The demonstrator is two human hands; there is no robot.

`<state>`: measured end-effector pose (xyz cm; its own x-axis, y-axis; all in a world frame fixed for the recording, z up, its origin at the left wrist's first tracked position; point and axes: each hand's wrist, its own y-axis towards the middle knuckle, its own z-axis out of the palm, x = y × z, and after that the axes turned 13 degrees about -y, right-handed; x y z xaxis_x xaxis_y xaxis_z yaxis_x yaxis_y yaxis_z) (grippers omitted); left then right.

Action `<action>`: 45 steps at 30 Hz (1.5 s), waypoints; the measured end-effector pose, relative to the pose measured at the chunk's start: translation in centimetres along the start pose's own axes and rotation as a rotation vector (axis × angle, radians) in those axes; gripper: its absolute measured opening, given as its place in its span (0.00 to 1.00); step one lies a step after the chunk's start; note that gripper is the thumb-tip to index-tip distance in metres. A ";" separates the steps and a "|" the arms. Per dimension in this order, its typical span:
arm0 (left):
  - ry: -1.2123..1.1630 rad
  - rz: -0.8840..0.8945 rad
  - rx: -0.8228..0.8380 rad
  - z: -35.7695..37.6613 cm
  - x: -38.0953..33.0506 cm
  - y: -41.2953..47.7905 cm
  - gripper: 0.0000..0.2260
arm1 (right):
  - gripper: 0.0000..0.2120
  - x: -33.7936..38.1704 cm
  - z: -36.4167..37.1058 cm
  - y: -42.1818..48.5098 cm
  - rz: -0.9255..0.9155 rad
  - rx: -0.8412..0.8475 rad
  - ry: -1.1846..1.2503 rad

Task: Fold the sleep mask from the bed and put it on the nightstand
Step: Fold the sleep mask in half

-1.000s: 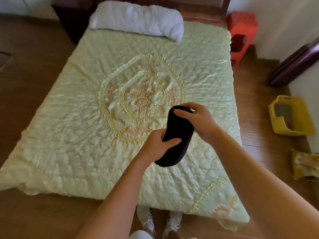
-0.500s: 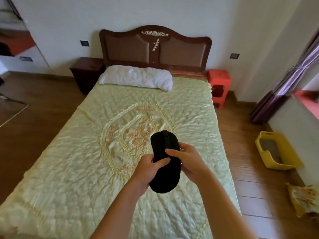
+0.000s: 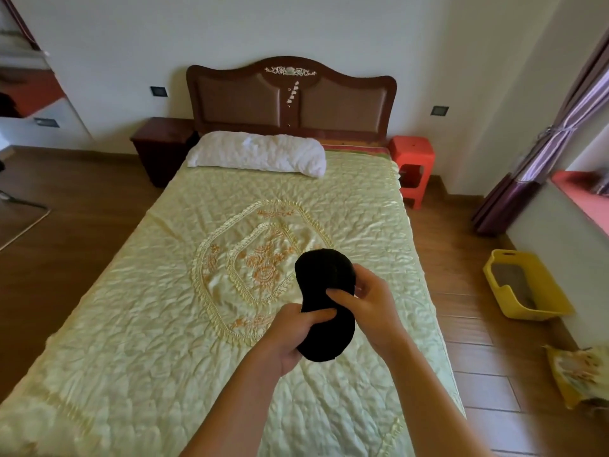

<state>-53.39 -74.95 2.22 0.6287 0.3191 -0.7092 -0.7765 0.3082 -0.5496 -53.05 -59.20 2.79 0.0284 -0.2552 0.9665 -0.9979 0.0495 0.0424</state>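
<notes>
A black sleep mask hangs upright in the air above the foot half of the bed. My left hand grips its narrow middle from the left, thumb across the front. My right hand pinches its right side, fingers on the front face. The mask's strap is hidden. A dark wooden nightstand stands at the far left of the headboard, its top bare as far as I can see.
A white pillow lies at the bed's head. A red plastic stool stands right of the headboard. On the wooden floor at the right sit a yellow basket and a patterned cloth. Purple curtains hang beside the window.
The view has risen from the bedspread to take in the headboard, nightstand and wall. Both hands keep hold of the mask and have shifted their grip toward its middle.
</notes>
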 end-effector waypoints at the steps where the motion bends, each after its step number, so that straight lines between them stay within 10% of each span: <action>1: 0.000 0.000 -0.001 0.0 0.2 0.1 0.12 | 0.18 0.0 -0.1 -0.3 -0.032 -0.004 -0.031; 11: -0.182 -0.117 0.122 -0.7 1.5 0.1 0.09 | 0.27 -1.7 -1.6 -3.8 -0.329 -0.014 -0.563; 21: -0.345 -0.121 0.254 -0.4 2.5 -1.5 0.18 | 0.24 -1.9 -2.7 -5.4 -0.263 -0.036 -0.528; 32: -0.239 0.039 0.052 0.0 3.5 -2.7 0.22 | 0.17 -1.2 -3.1 -7.1 0.233 -0.105 0.035; 45: -0.258 0.144 -0.132 -4.9 5.4 -5.1 0.13 | 0.09 -2.1 4.4 -8.8 0.488 0.082 0.153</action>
<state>-46.23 -79.14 -1.01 0.4887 0.5726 -0.6582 -0.8468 0.1299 -0.5158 -44.58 -63.36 -0.72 -0.4397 -0.0769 0.8948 -0.8981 0.0505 -0.4370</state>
